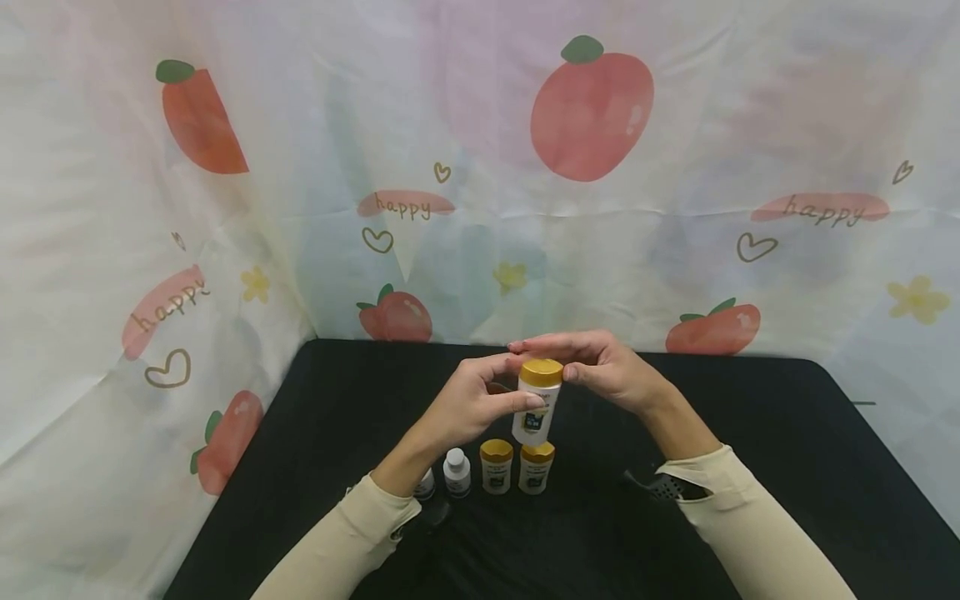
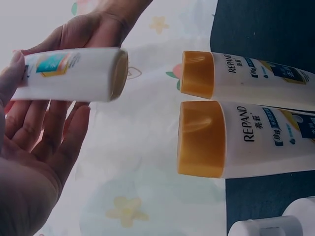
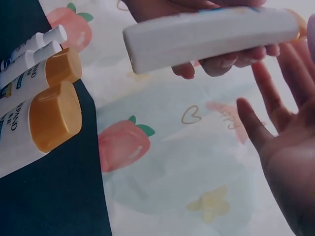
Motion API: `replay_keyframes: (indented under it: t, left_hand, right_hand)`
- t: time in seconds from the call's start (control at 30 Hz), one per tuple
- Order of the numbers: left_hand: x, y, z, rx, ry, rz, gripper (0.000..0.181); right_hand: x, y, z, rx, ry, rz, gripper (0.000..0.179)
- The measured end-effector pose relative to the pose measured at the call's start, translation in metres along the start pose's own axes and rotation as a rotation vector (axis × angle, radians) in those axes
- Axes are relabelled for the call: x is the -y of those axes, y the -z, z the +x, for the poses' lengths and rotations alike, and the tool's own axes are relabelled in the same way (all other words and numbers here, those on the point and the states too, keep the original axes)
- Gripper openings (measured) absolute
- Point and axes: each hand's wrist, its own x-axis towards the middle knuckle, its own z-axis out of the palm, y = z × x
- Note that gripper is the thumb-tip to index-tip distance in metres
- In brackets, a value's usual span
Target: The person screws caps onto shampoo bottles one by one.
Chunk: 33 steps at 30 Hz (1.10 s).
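Just above the table, my left hand (image 1: 472,400) holds a white bottle with a gold cap (image 1: 531,432), thumb across its front and fingers behind. The bottle is nearly upright, its label toward the head camera. At the cap, my right hand (image 1: 607,367) has its thumb against the right side, while its fingers reach behind and over to the left fingertips. In the right wrist view the right little finger (image 3: 251,118) stretches out away from the bottle (image 3: 197,44). The left wrist view shows the bottle's base (image 2: 118,73), with the cap out of sight.
Below the held bottle stand two similar gold-capped bottles, a left one (image 1: 496,479) and a right one (image 1: 534,480). Left of them are two smaller white bottles, one in full view (image 1: 456,477), another partly behind my left forearm (image 1: 425,486). A printed curtain (image 1: 480,275) hangs behind the black table (image 1: 765,425).
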Motion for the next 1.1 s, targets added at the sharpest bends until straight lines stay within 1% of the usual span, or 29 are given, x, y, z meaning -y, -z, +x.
replay_keyframes:
  t: [0.07, 0.13, 0.23, 0.33, 0.43, 0.53, 0.6, 0.63, 0.73, 0.8, 0.87, 0.97, 1.1]
  left_hand:
    - [0.0, 0.0002, -0.0003, -0.033, 0.013, 0.003, 0.027]
    - [0.0001, 0.0004, -0.0002, -0.069, 0.025, 0.009, 0.021]
    - [0.0003, 0.0006, 0.0002, -0.101, 0.032, 0.015, 0.018]
    - [0.0008, 0.0004, 0.0012, -0.105, 0.033, 0.024, 0.019]
    - [0.0014, -0.0002, 0.0021, -0.096, 0.032, 0.027, 0.019]
    - [0.0022, -0.0007, 0.0025, -0.086, 0.028, 0.028, 0.018]
    - [0.0021, -0.0011, 0.0029, -0.076, 0.019, 0.022, 0.017]
    - [0.002, -0.0014, 0.003, -0.07, 0.013, 0.018, 0.016]
    - [0.0006, -0.002, 0.0031, -0.049, 0.003, 0.017, 0.018]
    - [-0.0005, -0.0022, 0.0031, -0.039, 0.005, 0.017, 0.021]
    - [-0.0012, -0.002, 0.003, -0.037, 0.008, 0.028, 0.026]
    - [-0.0015, -0.0014, 0.0029, -0.04, 0.012, 0.038, 0.029]
    - [-0.0007, -0.0013, 0.0026, -0.051, 0.011, 0.053, 0.028]
  right_hand:
    - [0.0015, -0.0006, -0.0015, -0.064, -0.013, -0.016, 0.047]
    - [0.0034, -0.0016, -0.0034, -0.151, -0.028, -0.047, 0.041]
    - [0.0051, -0.0035, -0.0057, -0.266, -0.043, -0.091, 0.033]
    - [0.0054, -0.0048, -0.0057, -0.334, -0.024, -0.12, 0.028]
    - [0.0052, -0.0053, -0.0042, -0.364, -0.001, -0.145, 0.024]
    - [0.0042, -0.0045, -0.0025, -0.352, 0.013, -0.177, 0.025]
    - [0.0029, -0.003, -0.0015, -0.316, 0.016, -0.186, 0.031]
    - [0.0019, -0.002, -0.0013, -0.288, 0.019, -0.182, 0.035]
    - [-0.0013, 0.0011, -0.0007, -0.158, 0.021, -0.121, 0.046]
    - [-0.0026, 0.0027, -0.0015, -0.079, 0.007, -0.078, 0.05]
    - [-0.0026, 0.0027, -0.0021, -0.026, -0.015, -0.039, 0.052]
    - [-0.002, 0.0019, -0.0033, -0.014, -0.038, -0.035, 0.051]
    - [-0.0021, 0.0003, -0.0018, -0.039, -0.027, -0.043, 0.05]
